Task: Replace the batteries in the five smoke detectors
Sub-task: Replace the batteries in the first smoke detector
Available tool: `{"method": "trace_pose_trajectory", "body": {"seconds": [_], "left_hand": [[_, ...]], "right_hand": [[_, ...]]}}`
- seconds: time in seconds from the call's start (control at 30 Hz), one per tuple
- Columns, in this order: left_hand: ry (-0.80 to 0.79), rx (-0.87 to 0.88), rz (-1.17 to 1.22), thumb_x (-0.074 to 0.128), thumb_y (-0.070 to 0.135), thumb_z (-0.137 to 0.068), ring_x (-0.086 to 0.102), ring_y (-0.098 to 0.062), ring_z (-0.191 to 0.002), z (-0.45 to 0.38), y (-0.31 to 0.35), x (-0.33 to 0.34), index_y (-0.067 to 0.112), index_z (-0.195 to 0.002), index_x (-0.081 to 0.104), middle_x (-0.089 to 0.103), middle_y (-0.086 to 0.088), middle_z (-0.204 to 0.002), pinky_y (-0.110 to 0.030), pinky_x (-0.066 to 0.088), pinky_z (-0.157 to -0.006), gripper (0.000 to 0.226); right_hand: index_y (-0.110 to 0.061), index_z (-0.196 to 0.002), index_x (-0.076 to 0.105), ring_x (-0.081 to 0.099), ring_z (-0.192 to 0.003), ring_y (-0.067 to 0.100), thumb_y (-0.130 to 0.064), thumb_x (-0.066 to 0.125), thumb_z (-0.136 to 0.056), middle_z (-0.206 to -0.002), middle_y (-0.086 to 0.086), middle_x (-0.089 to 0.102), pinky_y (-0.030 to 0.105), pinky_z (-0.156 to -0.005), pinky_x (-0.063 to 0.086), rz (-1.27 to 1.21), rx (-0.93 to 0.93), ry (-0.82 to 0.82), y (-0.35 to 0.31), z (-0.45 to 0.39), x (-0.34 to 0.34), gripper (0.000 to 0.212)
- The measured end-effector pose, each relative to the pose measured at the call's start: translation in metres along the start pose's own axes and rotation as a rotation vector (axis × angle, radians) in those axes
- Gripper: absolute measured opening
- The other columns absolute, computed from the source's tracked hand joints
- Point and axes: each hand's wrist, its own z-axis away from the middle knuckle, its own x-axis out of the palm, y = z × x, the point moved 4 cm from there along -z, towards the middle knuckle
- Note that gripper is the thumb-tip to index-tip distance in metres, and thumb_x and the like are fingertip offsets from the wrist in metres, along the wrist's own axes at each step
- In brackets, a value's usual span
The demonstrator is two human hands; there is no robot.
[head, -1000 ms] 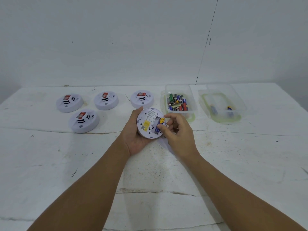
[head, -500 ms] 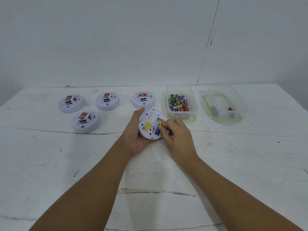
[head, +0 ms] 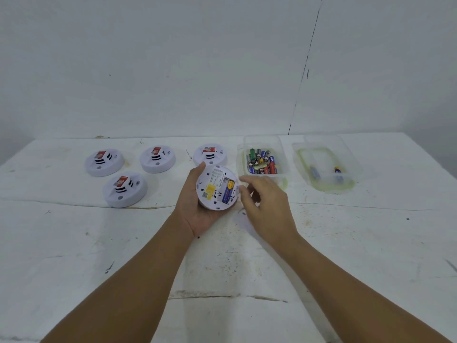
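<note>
Left fingers (head: 200, 169) cup the upturned detector (head: 217, 187) mid-bench; right hand (head: 265, 198) hangs relaxed, empty, beside it. Best press the seated battery (head: 228, 191) flat before closing.

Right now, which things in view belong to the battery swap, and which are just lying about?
Job:
held detector, in left hand
blue battery in it
right hand, empty
four detectors on table
battery tub
second tub, two batteries

Lying about:
nothing loose; only the table and wall
</note>
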Motion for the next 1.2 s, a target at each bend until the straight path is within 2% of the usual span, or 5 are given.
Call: {"method": "trace_pose_trajectory", "body": {"seconds": [0.17,0.33,0.5,0.9,1.2], "left_hand": [[0.031,0.034,-0.047,0.058,0.052,-0.097,0.056,-0.042,-0.126,-0.013,0.009,0.004,0.014,-0.145,0.058,0.060,-0.021,-0.141,-0.049,0.056,-0.093,0.061],[0.078,0.042,-0.037,0.051,0.052,-0.101,0.055,-0.044,-0.132,-0.021,0.004,-0.002,0.013,-0.143,0.058,0.059,-0.024,-0.143,-0.053,0.054,-0.098,0.058],[0.083,0.025,-0.026,0.050,0.052,-0.102,0.052,-0.046,-0.135,-0.022,0.005,-0.002,0.011,-0.138,0.062,0.062,-0.023,-0.139,-0.054,0.052,-0.101,0.056],[0.059,-0.021,-0.005,0.055,0.053,-0.096,0.054,-0.046,-0.134,-0.021,0.005,0.003,0.010,-0.136,0.063,0.066,-0.024,-0.134,-0.053,0.057,-0.097,0.060],[0.070,-0.029,0.013,0.055,0.053,-0.096,0.052,-0.047,-0.135,-0.019,0.004,0.005,0.009,-0.141,0.059,0.062,-0.026,-0.138,-0.053,0.061,-0.088,0.064]], "right_hand": [[-0.020,-0.105,0.073,0.055,-0.074,0.003,-0.024,0.064,-0.100,-0.090,-0.007,0.062,0.023,-0.077,0.045,0.121,0.011,-0.011,0.004,-0.056,-0.032,0.011],[-0.032,-0.115,0.072,0.056,-0.111,0.026,-0.036,0.054,-0.102,-0.112,0.001,0.061,0.042,-0.096,0.039,0.625,0.157,-0.280,0.033,-0.104,-0.034,0.022],[-0.026,-0.115,0.068,0.047,-0.115,0.029,-0.028,0.055,-0.097,-0.109,0.002,0.048,0.045,-0.095,0.030,0.946,0.169,-0.489,0.052,-0.125,-0.014,0.022],[-0.019,-0.078,0.049,0.034,-0.116,0.033,-0.025,0.055,-0.087,-0.111,0.010,0.030,0.046,-0.099,0.029,1.033,0.260,-0.620,0.065,-0.148,-0.003,0.012],[-0.017,-0.078,0.047,0.029,-0.107,0.032,-0.025,0.058,-0.087,-0.111,0.010,0.030,0.048,-0.101,0.029,1.028,0.264,-0.655,0.068,-0.159,-0.001,0.016]]}}
